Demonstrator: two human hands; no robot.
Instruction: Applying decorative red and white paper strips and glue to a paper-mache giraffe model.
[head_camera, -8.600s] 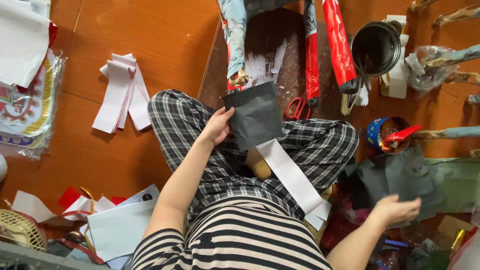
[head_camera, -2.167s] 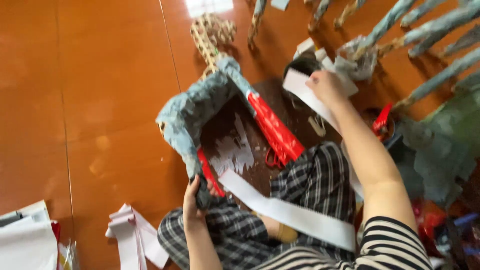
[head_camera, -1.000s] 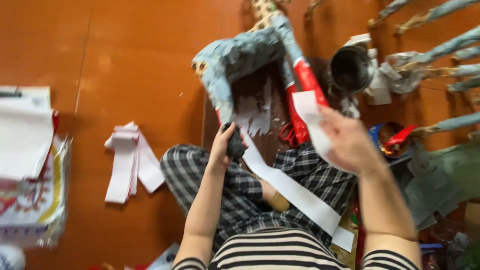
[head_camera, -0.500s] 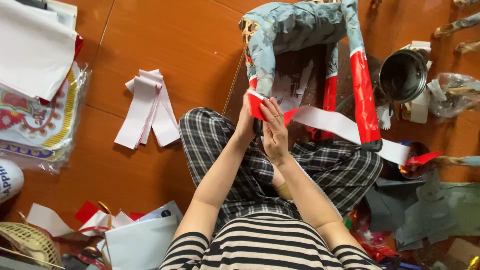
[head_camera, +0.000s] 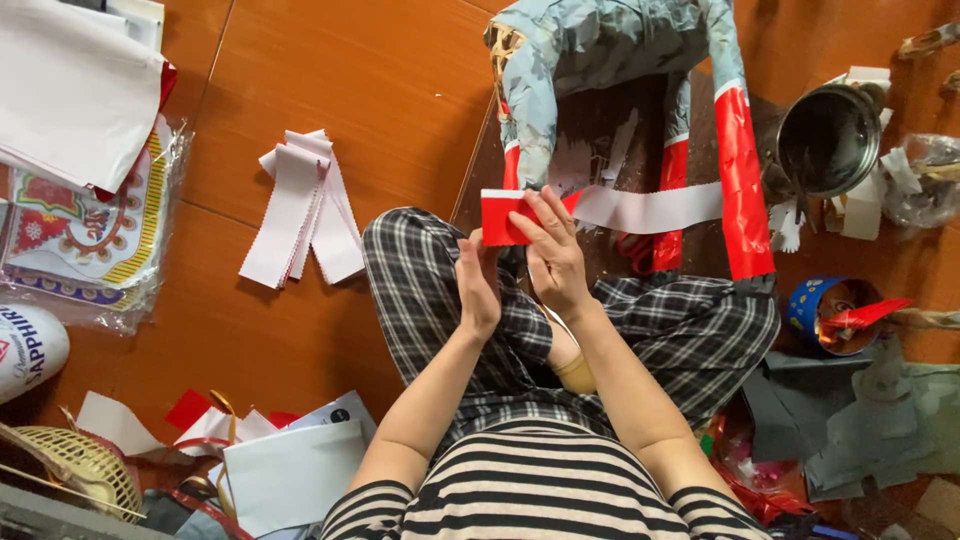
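Observation:
I sit cross-legged on an orange-brown floor. My right hand (head_camera: 553, 258) presses a long white paper strip (head_camera: 655, 207) against the red lower leg (head_camera: 503, 216) of a paper-covered frame figure (head_camera: 600, 60) standing in front of my knees. My left hand (head_camera: 478, 283) is beside it, fingers against the same red leg from the near side. The figure has a grey-blue papered body and red-wrapped legs (head_camera: 742, 185). The strip runs rightward from my fingers across to the other red leg.
A bundle of white paper strips (head_camera: 303, 205) lies on the floor to the left. A stack of white and printed sheets (head_camera: 80, 150) is far left. A metal pot (head_camera: 830, 140), a blue cup (head_camera: 835, 310) and grey paper (head_camera: 860, 420) sit right. Red scissors (head_camera: 635, 252) lie under the figure.
Both hands came together on the figure's red leg. The white strip, earlier hanging across my lap, now stretches level between the two red legs.

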